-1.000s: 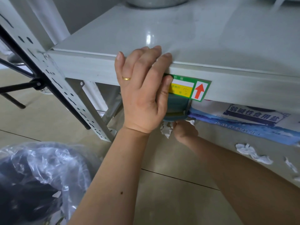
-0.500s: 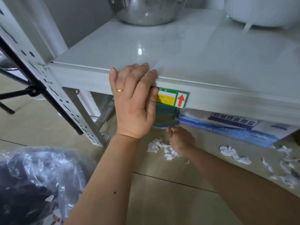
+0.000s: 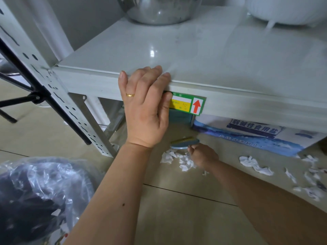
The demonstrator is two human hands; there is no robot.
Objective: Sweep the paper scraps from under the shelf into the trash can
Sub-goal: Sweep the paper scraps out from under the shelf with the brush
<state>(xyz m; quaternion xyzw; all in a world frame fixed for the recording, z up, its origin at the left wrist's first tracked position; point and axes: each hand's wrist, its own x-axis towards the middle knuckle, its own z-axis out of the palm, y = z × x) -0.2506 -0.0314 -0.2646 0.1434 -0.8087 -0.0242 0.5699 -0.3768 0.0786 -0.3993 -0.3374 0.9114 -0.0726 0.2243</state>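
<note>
— Where are the hands?

— The left hand (image 3: 146, 110) lies flat, fingers spread, over the front edge of the white shelf (image 3: 212, 64), its thumb on a green and yellow sticker (image 3: 187, 104) with a red arrow. It clasps nothing. The right hand (image 3: 203, 155) is low at the floor (image 3: 177, 218), below the shelf's front edge, closed around a small blue brush (image 3: 184, 143).

— Which way does the brush run?

— Its long axis lies nearly level, left to right, the far end tipped slightly up towards the right (the bristles are too blurred to make out).

— And the scraps?

— A heap of paper scraps (image 3: 178, 159) lies on the tiles just beneath the brush, touching the right hand. More scraps (image 3: 254, 164) lie scattered towards the right, in front of a blue and white carton (image 3: 256, 135) under the shelf. The trash can (image 3: 40, 197), lined with a clear bag, stands at the lower left, beside the shelf's perforated leg (image 3: 74, 110).
</note>
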